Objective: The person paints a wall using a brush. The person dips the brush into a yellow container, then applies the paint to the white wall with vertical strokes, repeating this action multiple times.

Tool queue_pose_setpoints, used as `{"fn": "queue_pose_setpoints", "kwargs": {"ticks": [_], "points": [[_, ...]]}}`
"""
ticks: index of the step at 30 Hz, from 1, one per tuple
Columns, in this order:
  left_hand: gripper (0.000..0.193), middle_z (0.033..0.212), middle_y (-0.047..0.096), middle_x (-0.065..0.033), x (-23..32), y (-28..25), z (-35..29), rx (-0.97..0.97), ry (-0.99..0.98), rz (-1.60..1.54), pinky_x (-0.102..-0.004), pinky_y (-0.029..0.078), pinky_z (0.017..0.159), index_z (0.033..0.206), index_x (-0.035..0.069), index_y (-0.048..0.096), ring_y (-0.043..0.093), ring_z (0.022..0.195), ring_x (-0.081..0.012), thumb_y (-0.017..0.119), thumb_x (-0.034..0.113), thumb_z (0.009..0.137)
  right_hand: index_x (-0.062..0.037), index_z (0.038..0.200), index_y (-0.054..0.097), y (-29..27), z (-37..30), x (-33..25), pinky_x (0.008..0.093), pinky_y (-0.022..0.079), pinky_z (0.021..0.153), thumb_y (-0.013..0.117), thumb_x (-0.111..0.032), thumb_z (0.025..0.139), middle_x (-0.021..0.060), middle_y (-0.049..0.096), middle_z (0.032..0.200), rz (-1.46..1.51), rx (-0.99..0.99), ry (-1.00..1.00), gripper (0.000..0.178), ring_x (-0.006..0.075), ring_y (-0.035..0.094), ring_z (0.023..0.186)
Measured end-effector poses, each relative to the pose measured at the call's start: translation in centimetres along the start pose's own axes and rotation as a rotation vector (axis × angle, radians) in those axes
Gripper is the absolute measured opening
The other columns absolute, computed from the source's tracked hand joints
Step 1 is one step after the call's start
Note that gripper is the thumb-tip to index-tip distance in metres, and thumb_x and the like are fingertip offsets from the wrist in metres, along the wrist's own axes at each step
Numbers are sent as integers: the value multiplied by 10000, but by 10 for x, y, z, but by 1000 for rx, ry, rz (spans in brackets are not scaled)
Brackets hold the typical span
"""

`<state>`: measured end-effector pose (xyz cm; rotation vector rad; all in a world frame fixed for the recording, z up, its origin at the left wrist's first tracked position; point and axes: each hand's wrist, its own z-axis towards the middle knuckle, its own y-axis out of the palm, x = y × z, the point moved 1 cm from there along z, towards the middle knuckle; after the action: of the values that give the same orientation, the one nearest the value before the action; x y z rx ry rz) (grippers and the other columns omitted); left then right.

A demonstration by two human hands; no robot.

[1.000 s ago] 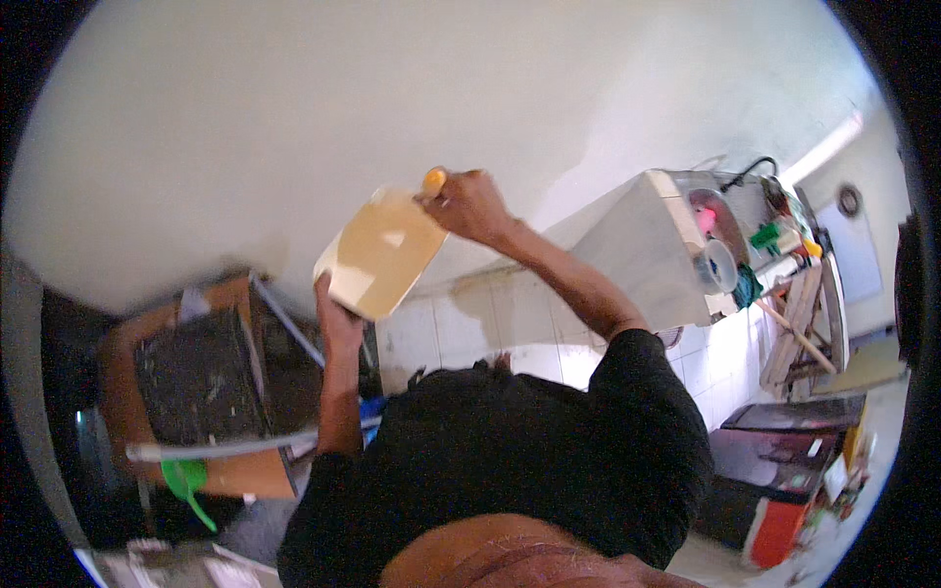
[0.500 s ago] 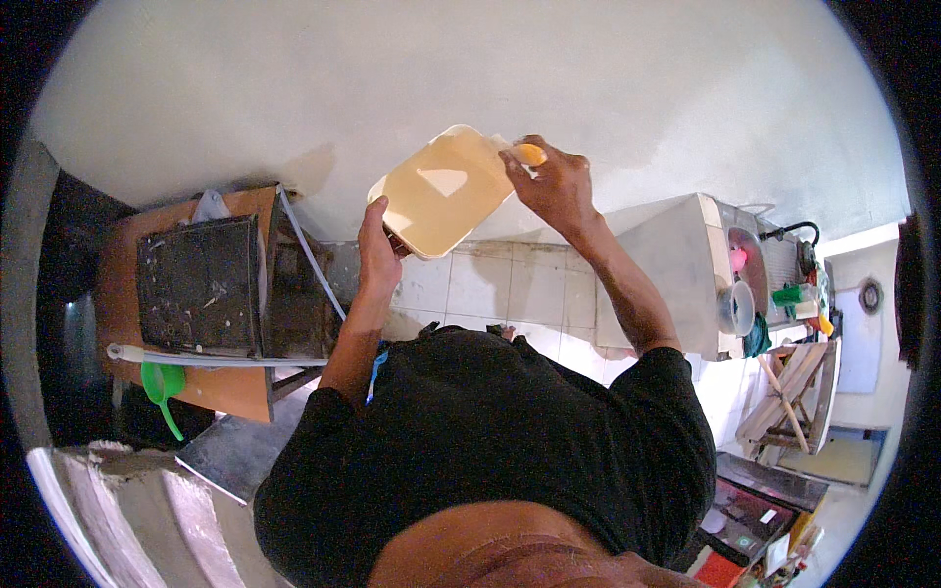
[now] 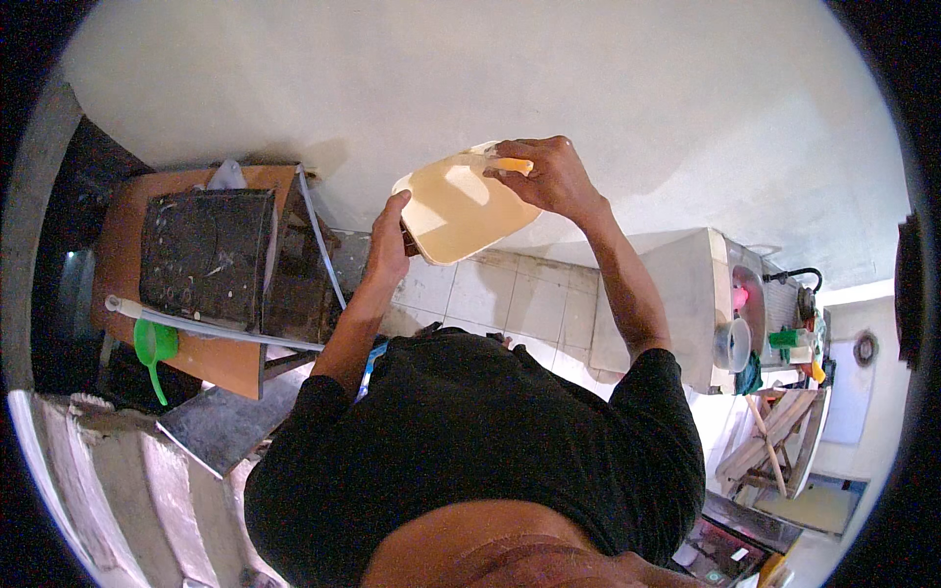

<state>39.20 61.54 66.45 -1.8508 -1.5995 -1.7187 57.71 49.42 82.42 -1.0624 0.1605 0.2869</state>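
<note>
My left hand [image 3: 389, 240] is closed on the near left side of a rectangular, round-cornered tub [image 3: 403, 211], its thumb at the rim and its other fingers underneath. Smooth cream-coloured paint [image 3: 470, 220] seems to fill the tub, with a bright patch of light on it. At the tub's far right edge, my right hand [image 3: 554, 176] is closed around what looks like a paintbrush [image 3: 512, 165] with an orange handle. The brush head reaches in over the far rim and is mostly hidden by my fingers. A pale wall [image 3: 588, 78] rises just beyond both hands.
On the left stands a wooden table [image 3: 211, 367] bearing a dark, paint-spotted board [image 3: 206, 260]; a green dipper [image 3: 155, 343] hangs at its near edge. To the right, a counter [image 3: 720, 294] holds a sink and bowls. A wooden stool [image 3: 774, 441] stands nearer. White tiles [image 3: 480, 294] cover the floor.
The tub and my left hand have shifted slightly right. My right hand has brought the brush from beside the far right rim to over the tub. The whole view has turned a little.
</note>
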Motion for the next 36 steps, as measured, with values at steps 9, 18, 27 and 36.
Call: {"fn": "queue_pose_setpoints", "kwargs": {"ticks": [9, 18, 27, 36], "points": [[563, 1007, 624, -133, -7, -11, 1, -15, -18, -49, -345, 544, 645, 1205, 34, 500, 656, 802, -224, 513, 474, 853, -54, 845, 691, 2, -20, -30, 276, 552, 592, 722, -122, 753, 68, 700, 787, 79, 72, 215, 119, 157, 684, 667], [599, 1048, 611, -135, -10, -16, 10, 20, 4, -86, -372, 544, 668, 1230, 38, 477, 646, 852, -233, 505, 497, 847, 23, 888, 674, 32, -26, -47, 270, 564, 657, 742, -98, 764, 86, 697, 811, 507, 64, 393, 186, 133, 666, 730], [576, 1026, 628, -102, -9, -20, 4, 54, 14, -105, -356, 534, 688, 1195, 70, 514, 646, 857, -218, 522, 516, 831, -64, 765, 678, 12, -31, 21, 336, 517, 529, 682, -301, 789, 100, 661, 648, 64, 182, 514, 237, 233, 649, 552], [594, 1160, 584, -69, -3, -9, -4, 27, 28, -107, -349, 521, 673, 1256, 117, 473, 622, 965, -225, 497, 535, 836, -93, 872, 653, -14, -38, 4, 329, 526, 541, 715, -206, 766, 86, 674, 724, -48, 267, 292, 167, 234, 651, 575]]}}
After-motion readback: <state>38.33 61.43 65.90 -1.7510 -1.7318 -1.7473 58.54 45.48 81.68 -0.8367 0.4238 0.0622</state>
